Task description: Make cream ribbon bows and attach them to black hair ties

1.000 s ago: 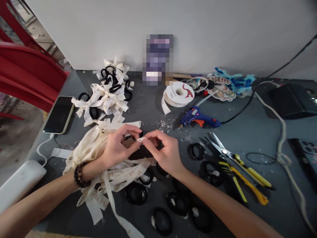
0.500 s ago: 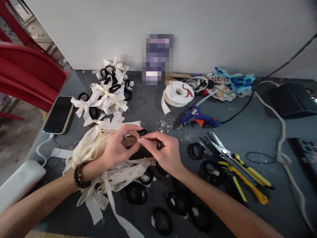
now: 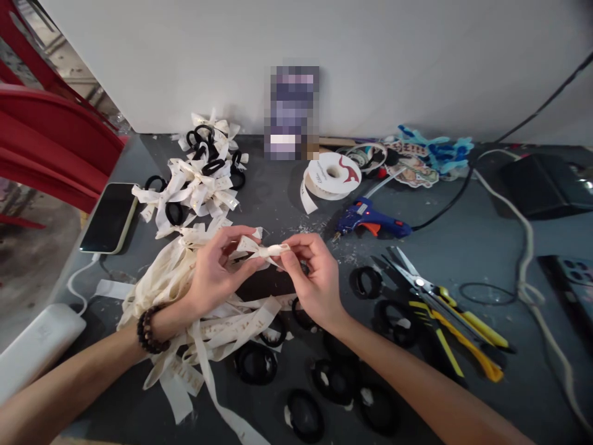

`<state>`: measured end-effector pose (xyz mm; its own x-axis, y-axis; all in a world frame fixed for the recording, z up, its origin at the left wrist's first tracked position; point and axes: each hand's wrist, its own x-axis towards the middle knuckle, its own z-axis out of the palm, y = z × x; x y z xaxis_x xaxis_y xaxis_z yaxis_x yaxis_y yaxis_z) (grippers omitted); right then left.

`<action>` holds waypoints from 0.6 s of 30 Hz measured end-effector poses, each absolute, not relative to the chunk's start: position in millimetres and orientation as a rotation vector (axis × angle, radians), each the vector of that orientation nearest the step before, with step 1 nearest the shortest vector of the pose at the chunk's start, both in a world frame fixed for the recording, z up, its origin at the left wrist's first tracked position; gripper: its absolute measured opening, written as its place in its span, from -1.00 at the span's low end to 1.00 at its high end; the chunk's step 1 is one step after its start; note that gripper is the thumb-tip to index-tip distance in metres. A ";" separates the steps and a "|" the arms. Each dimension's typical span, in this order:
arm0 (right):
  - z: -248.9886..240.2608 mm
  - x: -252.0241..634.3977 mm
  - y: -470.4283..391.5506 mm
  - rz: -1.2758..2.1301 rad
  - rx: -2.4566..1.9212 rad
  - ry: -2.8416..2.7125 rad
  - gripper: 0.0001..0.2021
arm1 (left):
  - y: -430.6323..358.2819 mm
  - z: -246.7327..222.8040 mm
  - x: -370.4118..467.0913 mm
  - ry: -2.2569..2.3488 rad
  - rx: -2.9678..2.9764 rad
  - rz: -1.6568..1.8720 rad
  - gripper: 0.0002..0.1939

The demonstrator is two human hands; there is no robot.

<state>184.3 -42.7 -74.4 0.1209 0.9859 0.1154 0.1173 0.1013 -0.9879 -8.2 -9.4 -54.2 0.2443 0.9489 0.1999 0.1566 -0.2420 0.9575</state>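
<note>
Between my two hands is a cream ribbon bow (image 3: 265, 251), its knot in the middle. My left hand (image 3: 225, 262) pinches the bow's left loop between thumb and fingers. On the other side, my right hand (image 3: 312, 272) grips the right loop. Whether a hair tie hangs behind the bow is hidden by my fingers. Below my left wrist lies a heap of loose printed cream ribbon (image 3: 162, 272). Several black hair ties (image 3: 254, 363) are scattered under and around my right forearm, some with white bits stuck on them.
Finished bows on black hair ties (image 3: 204, 179) are piled at back left. A ribbon spool (image 3: 333, 176), a blue glue gun (image 3: 370, 217), scissors (image 3: 419, 281) and a yellow cutter (image 3: 467, 346) lie right of centre. A phone (image 3: 109, 217) charges from a white power bank (image 3: 41, 346). Cables cross the right side.
My hands have moved slightly apart. The bow, earlier mostly hidden in my fingers as a small bit of ribbon, now shows spread open between them.
</note>
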 end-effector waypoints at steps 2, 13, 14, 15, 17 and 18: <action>-74.7 184.5 -42.8 0.957 -1.263 -1.267 -0.83 | -8.9 -57.6 -8.3 1.044 1.591 1.132 -0.55; -60.0 183.0 -41.1 0.766 -1.362 -1.548 -0.77 | -8.9 -55.0 -7.5 0.973 1.499 1.126 -0.55; -59.9 182.8 -40.3 0.746 -1.375 -1.563 -0.80 | -9.3 -54.1 -7.8 0.972 1.510 1.103 -0.56; -60.5 183.0 -39.5 0.739 -1.381 -1.560 -0.82 | -9.7 -53.5 -8.0 0.970 1.518 1.088 -0.56; -62.7 183.7 -38.1 0.765 -1.386 -1.536 -0.83 | -10.3 -53.2 -8.2 0.949 1.520 1.082 -0.55; -63.9 184.2 -37.5 0.783 -1.390 -1.521 -0.83 | -10.4 -53.5 -8.2 0.931 1.517 1.086 -0.55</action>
